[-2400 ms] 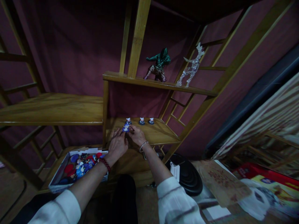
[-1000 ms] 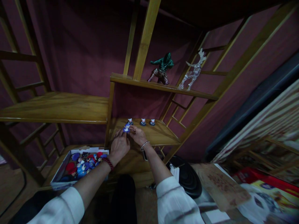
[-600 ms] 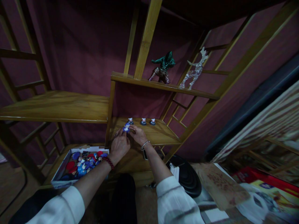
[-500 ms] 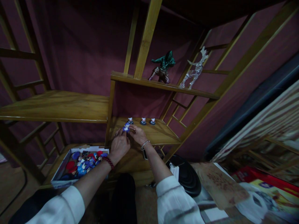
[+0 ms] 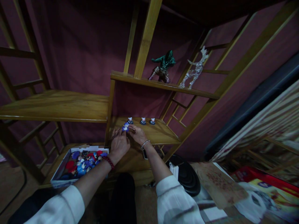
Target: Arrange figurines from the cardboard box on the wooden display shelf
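Note:
A small purple-and-white figurine (image 5: 125, 126) is pinched between the fingertips of both hands, just above the front of the low shelf (image 5: 161, 133). My left hand (image 5: 120, 143), with a dark red bead bracelet at its wrist, meets it from below and the left. From the right, my right hand (image 5: 138, 135) grips its side; a silver bracelet circles that wrist. Behind them stand three white-and-dark figurines in a row: a left one (image 5: 130, 120), a middle one (image 5: 143, 121) and a right one (image 5: 152, 121). My fingers partly hide the held figurine's lower part.
An open box (image 5: 57, 169) of red, blue and purple figurines sits at lower left. A green hooded figure (image 5: 166, 63) and a clear deer statuette (image 5: 195, 73) stand on the shelf above. A wooden upright (image 5: 110, 109) borders the low compartment. A black round object (image 5: 187, 177) lies at lower right.
The purple-and-white figurine has tilted and shifted very slightly left between my fingers. Both hands stay in nearly the same place.

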